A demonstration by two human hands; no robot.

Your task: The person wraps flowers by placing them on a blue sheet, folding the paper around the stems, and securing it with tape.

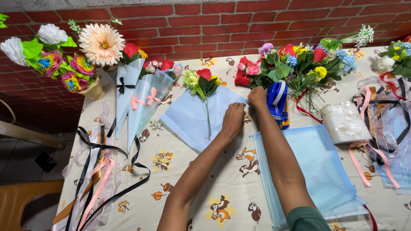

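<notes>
A light blue wrapping sheet (185,122) lies on the table with a small bunch of artificial flowers (202,82) on it, a red rose and yellow-green blooms on one thin stem. My left hand (232,120) presses on the sheet's right edge, fingers curled. Just beyond it, my right hand (256,97) touches the sheet's upper right corner, next to a blue tape dispenser (277,102).
Wrapped bouquets in blue cones (139,100) lean at the left. A pot of paper flowers (92,87) stands at the table's far left corner. Loose artificial flowers (299,64) lie against the brick wall. A stack of blue sheets (319,171) and ribbons (98,171) also cover the cartoon tablecloth.
</notes>
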